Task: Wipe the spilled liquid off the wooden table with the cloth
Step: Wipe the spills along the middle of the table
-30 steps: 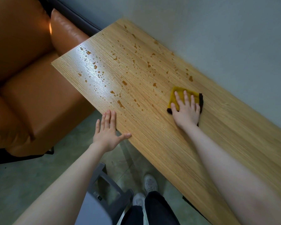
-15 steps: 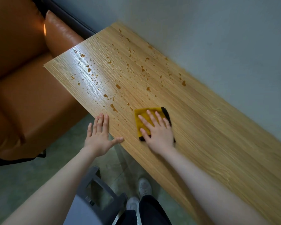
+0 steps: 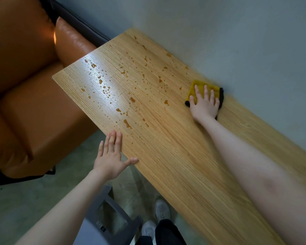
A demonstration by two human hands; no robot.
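Head view, near to far: left hand (image 3: 111, 156) hangs flat-fingered beside the bench (image 3: 184, 165) edge, near planks look dry, brown drops (image 3: 127, 123) dot the far end unwiped, and right hand (image 3: 204, 105), fingers spread, presses the cloth (image 3: 198, 85) by the wall.

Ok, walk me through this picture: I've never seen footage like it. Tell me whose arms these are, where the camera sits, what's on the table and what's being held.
There is no machine here. A person wears a wide-angle camera on the head, so you look down along their own bare arms. The right hand presses flat, fingers straight, on a yellow cloth with a dark edge, at the table's far side by the grey wall. The left hand rests open at the near edge of the wooden table and holds nothing. Brown drops of spilled liquid dot the table's left part. An orange sofa stands beyond that end; the person's shoes show below.
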